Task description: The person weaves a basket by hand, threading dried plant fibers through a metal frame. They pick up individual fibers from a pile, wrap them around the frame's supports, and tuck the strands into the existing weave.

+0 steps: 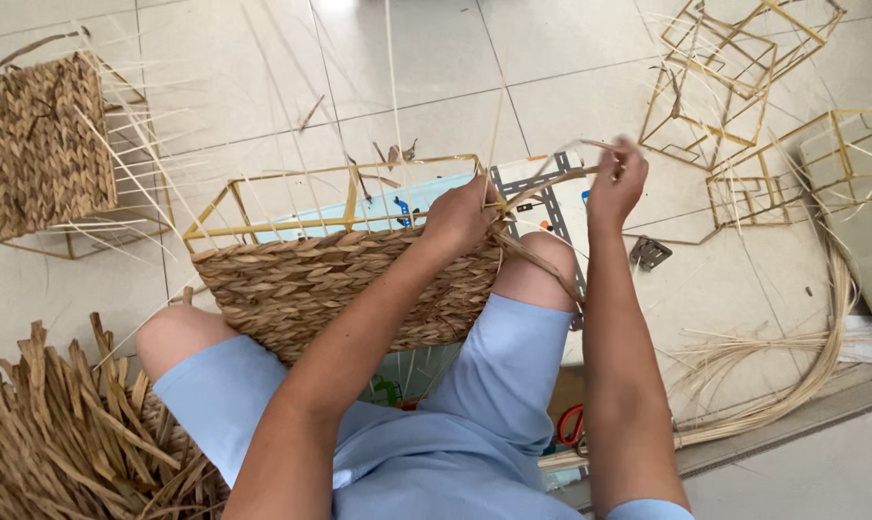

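Two bare hands are working at a half-woven basket (330, 279) that is resting across the person's knees in the head view. The left hand (463, 217) is pressing down on the basket's upper right corner, its fingers curled closed around the woven edge and the strand coming off it. The right hand (617, 181) is lifted further right and a little farther away, its fingers pinched shut on the end of a flat straw strand (551, 185) that is running taut back toward the left hand. A gold wire frame (340, 193) is standing up out of the woven wall on the basket's far side. Beneath it a flat printed mat (551, 207) in white, grey and light blue is lying on the tiled floor. A finished woven basket (41, 144) is sitting far left, empty gold wire frames (734, 87) are lying far right, and a heap of dried straw (61, 443) is piling up near left. Orange-handled scissors (571, 424) are peeking out near the right leg.
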